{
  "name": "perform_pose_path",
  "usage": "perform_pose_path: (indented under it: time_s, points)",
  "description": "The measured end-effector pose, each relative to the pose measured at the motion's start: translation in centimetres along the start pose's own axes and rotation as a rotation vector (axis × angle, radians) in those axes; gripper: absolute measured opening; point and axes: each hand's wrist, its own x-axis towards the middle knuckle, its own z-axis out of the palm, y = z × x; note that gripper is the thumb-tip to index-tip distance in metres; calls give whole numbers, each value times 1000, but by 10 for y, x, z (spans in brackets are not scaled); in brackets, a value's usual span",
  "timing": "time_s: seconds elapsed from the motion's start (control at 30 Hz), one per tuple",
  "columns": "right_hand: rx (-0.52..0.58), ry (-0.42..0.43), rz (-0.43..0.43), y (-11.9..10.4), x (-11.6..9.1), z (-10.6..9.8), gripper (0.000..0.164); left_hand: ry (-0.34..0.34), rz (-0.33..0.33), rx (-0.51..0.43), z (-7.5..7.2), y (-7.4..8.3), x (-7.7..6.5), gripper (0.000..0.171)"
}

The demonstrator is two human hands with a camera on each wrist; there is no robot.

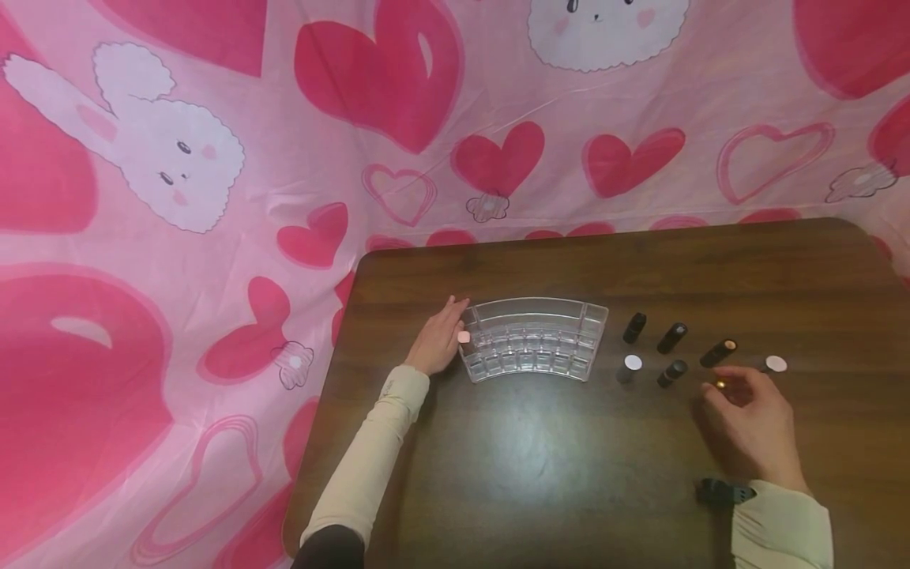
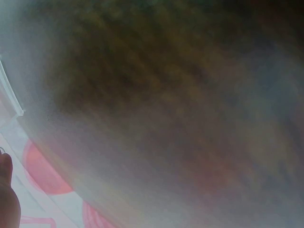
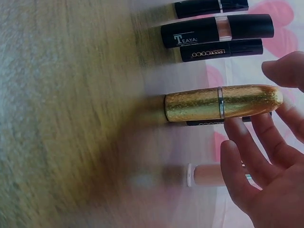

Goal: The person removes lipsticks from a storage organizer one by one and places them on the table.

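My left hand [image 1: 435, 340] rests at the left end of a clear plastic lipstick organizer [image 1: 526, 378], its fingers extended along that side. One pink-topped lipstick [image 1: 464, 337] stands in the organizer's left end, beside those fingers. My right hand [image 1: 761, 419] is around a gold lipstick tube [image 3: 199, 104], which stands upright on the table. In the right wrist view the thumb [image 3: 285, 71] is apart from the tube, while the fingers are beside and behind it; whether they touch cannot be told. The left wrist view is mostly blurred.
Several black lipsticks, among them one with TEAYA lettering [image 3: 242, 31], stand right of the organizer. A white-topped tube [image 1: 633, 363] is nearest it. Another pale-topped tube [image 1: 776, 363] stands beyond my right hand. The brown table [image 1: 526, 466] meets a pink heart-print cloth [image 1: 405, 79] behind.
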Motion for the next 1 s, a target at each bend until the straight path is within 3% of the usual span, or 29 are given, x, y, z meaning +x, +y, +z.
perform_pose_path:
  time_s: [0.43, 1.0]
  points:
    - [44, 96, 49, -11, 0, -5, 34, -10, -5, 12, 0, 0, 0, 53]
    - [108, 210, -61, -46, 3, 11, 21, -14, -13, 21, -1, -1, 0, 53]
